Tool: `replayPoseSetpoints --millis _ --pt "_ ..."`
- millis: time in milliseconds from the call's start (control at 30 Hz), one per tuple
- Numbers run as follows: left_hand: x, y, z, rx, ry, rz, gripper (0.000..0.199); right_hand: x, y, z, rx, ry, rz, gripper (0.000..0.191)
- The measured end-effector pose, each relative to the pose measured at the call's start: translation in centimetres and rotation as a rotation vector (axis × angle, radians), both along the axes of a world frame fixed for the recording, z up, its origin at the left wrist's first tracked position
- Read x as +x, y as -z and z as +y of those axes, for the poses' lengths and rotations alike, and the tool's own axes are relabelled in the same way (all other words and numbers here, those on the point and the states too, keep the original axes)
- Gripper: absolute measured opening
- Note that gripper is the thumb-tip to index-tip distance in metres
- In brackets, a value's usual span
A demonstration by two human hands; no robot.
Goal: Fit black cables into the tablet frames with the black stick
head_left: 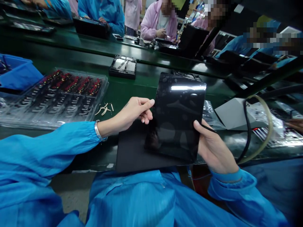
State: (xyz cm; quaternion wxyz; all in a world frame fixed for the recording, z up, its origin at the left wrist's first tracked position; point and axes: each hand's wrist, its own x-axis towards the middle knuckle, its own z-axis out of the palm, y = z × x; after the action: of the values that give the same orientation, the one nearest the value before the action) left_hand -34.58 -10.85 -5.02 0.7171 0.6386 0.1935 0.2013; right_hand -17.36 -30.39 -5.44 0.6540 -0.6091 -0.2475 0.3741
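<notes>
My right hand [215, 145] grips the right edge of a glossy black tablet-like panel [177, 116], thumb on its front face. The panel is tilted up and reflects a bright light bar, with smudges or bubbles across its surface. A thin dark stick-like piece [208, 127] shows beside that thumb; I cannot tell whether it is held. At the panel's left edge my left hand [139, 110] is closed in a pinch, thumb against curled fingers; anything between them is too small to make out. Under the panel lies a flat matte black sheet or pad [132, 151] at the bench edge.
Left stands a clear plastic tray [59, 97] of small red and black parts, behind it a blue bin [19, 71]. Pale strips [105, 108] lie beside the tray. An opened device [123, 66] sits on the green bench ahead. Cables [267, 126] loop at right. Co-workers sit opposite.
</notes>
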Motion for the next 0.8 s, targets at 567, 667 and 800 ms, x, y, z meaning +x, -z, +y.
replayPoseSetpoints --millis 567,667,800 --pt "0.2 -1.9 2.1 0.177 0.197 -0.068 0.018 -0.6 -2.3 0.1 0.227 0.247 -0.436 0.025" --pt "1.1 -2.0 3.8 0.310 0.258 -0.126 0.026 -1.5 -3.2 -0.6 0.325 0.246 -1.050 0.032" --pt "2.4 0.8 5.4 0.446 0.207 -0.195 0.041 -3.0 -2.4 -1.5 0.465 -0.225 -1.682 0.043"
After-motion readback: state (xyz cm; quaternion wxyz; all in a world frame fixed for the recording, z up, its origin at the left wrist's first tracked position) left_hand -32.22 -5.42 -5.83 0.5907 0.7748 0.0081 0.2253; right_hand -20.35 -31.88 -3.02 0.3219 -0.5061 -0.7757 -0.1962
